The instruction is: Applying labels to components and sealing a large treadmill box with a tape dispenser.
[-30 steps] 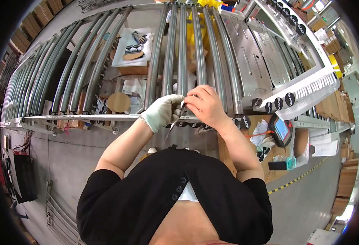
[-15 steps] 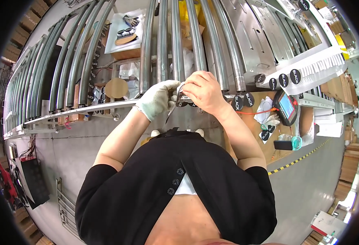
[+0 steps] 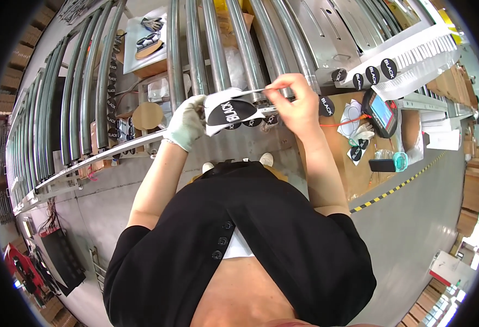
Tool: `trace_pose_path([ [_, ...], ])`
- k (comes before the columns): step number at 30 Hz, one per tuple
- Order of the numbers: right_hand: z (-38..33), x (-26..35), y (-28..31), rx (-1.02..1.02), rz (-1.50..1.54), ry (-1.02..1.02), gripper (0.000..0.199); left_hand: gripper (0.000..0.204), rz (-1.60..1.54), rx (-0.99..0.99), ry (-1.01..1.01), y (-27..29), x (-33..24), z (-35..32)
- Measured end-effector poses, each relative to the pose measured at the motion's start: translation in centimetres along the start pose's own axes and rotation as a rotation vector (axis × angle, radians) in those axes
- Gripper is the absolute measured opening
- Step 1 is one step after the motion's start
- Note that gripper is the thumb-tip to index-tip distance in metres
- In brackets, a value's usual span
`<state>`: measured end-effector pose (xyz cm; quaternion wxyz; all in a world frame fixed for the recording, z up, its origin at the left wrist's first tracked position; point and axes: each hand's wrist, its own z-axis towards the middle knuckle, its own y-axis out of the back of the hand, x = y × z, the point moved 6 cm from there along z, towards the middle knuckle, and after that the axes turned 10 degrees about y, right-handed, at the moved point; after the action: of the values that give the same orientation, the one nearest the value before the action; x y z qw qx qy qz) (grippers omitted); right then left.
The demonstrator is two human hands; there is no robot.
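My left hand [image 3: 186, 124], in a pale knitted glove, is closed on the left edge of a white backing sheet [image 3: 214, 101]. A black oval sticker [image 3: 229, 112] with white lettering faces up on that sheet. My bare right hand [image 3: 296, 104] pinches a thin white edge that stretches from the sheet's top toward the right. Whether this edge is the sheet itself or a layer lifting off it, I cannot tell. Both hands are above the near rail of the roller conveyor [image 3: 196, 60], just in front of my body.
On the right, a cardboard surface [image 3: 367, 180] bears a handheld device with a screen [image 3: 381, 109], a glove [image 3: 363, 134] and a teal tape roll [image 3: 399, 161]. More black oval stickers [image 3: 372, 74] line the conveyor frame. Beyond the rollers lie gloves [image 3: 152, 24] on a box.
My hands have moved apart, the right one to the right and the left one to the left. The sheet has turned from edge-on to show its black sticker.
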<state>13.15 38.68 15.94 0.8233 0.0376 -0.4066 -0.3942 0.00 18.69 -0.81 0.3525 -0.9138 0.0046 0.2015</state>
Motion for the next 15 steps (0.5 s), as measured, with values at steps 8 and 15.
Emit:
trace_pose_path([
  [8, -20.2, -15.1, -5.5, -0.467, 0.356, -1.237, 0.021, 0.027, -0.07, -0.354, 0.01, 3.0, -0.8, -3.1],
  [15, -22.7, -17.8, -9.2, -0.69, 0.323, -1.486, 0.043, 0.023, -0.074, -0.344, 0.006, 1.6, -0.2, -4.0],
])
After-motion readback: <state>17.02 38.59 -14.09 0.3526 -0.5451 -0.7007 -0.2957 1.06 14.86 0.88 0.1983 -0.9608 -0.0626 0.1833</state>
